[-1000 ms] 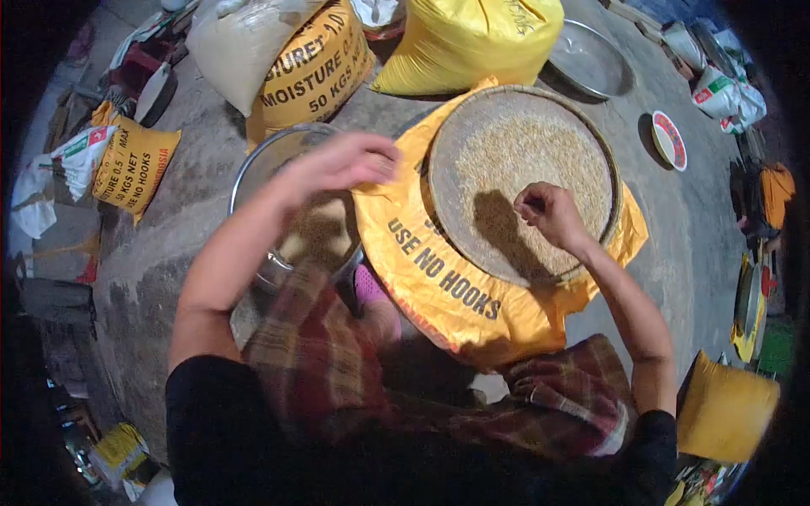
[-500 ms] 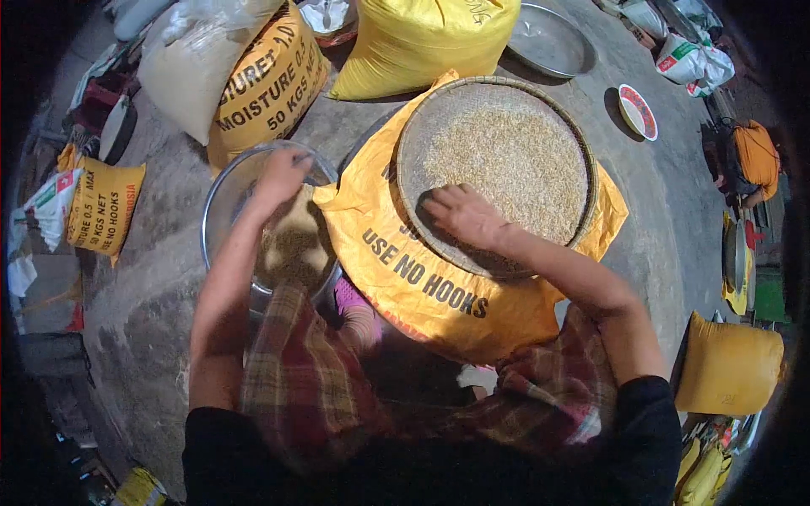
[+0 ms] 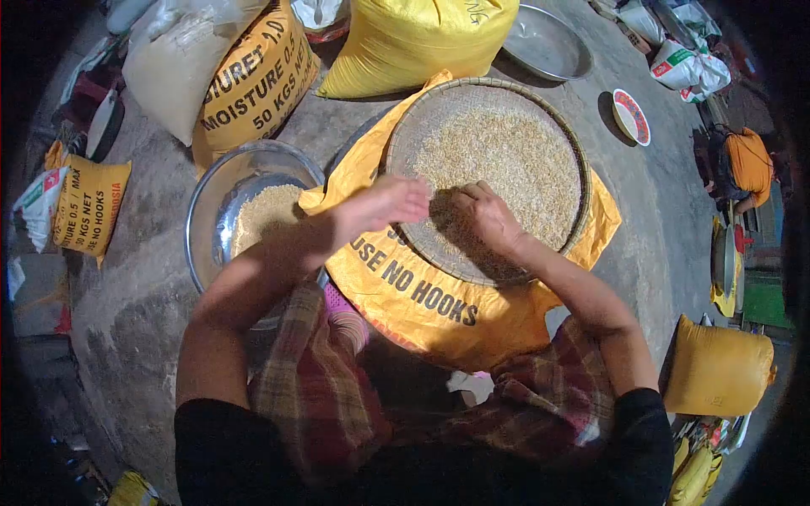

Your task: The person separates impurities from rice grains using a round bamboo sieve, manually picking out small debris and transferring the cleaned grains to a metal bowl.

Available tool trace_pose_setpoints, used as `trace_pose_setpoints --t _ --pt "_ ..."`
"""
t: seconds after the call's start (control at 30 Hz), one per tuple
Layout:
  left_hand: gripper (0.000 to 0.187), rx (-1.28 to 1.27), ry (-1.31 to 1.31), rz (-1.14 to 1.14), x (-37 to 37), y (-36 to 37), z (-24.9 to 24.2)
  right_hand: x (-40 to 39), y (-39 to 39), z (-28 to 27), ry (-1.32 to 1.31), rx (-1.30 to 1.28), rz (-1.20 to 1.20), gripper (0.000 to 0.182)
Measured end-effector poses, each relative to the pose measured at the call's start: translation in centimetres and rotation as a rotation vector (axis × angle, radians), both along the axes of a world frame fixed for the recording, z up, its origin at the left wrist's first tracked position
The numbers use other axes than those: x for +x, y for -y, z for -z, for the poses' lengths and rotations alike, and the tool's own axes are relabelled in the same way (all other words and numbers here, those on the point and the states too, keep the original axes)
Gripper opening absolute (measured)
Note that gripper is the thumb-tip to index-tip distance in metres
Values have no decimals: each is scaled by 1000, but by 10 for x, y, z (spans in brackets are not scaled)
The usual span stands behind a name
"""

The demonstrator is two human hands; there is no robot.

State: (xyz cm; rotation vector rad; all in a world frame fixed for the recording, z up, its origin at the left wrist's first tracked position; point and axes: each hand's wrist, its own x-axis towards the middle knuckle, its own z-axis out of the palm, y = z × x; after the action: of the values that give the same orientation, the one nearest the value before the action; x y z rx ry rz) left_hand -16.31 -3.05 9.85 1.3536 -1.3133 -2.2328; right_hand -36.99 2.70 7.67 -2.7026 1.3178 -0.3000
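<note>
I am bent over the round woven bamboo tray (image 3: 405,160) of pale husked grain (image 3: 506,164), which lies on a yellow plastic sack printed "USE NO HOOKS" (image 3: 439,295) spread on the rough concrete floor (image 3: 658,219). Picking grain clean goes best, I think, with a light touch: I should drag only a thin layer toward the near rim, keep my fingertips low so nothing flicks over the edge, and work one patch at a time so I do not go over the same grain twice.

My right hand (image 3: 485,218) rests down in the grain at the near side of the tray, fingers curled loosely inward, knuckles up; whether it has a pinch of grain under the fingers I cannot tell. My left hand (image 3: 384,205) hangs over the tray's near-left rim and the sack, fingers held together and nearly straight, palm turned sideways, with nothing visibly in it.

Just to the left of the sack stands a round steel basin (image 3: 207,202) with a heap of the same grain (image 3: 261,211) inside it. Beyond it stands a tan sack printed "MOISTURE 50 KGS NET" (image 3: 253,80), and behind the tray a full yellow sack (image 3: 422,38). A small red-rimmed dish (image 3: 631,116) sits well apart on the right.
</note>
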Motion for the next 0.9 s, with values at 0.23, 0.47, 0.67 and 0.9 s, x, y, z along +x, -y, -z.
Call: trace_pose_setpoints --t 0.23,0.47,0.67,0.9 --pt "26 554 -227 -233 -35 -19 27 30 -19 -37 363 -4 -28 25" --pt "20 -770 -16 365 55 -1 -48 -47 -20 -21 430 176 353 17" --pt "30 -157 278 -383 198 44 -52 -82 -31 -31 383 208 541 15" --pt "43 -55 1066 -203 224 25 -15 -112 -32 -32 406 76 704 4"
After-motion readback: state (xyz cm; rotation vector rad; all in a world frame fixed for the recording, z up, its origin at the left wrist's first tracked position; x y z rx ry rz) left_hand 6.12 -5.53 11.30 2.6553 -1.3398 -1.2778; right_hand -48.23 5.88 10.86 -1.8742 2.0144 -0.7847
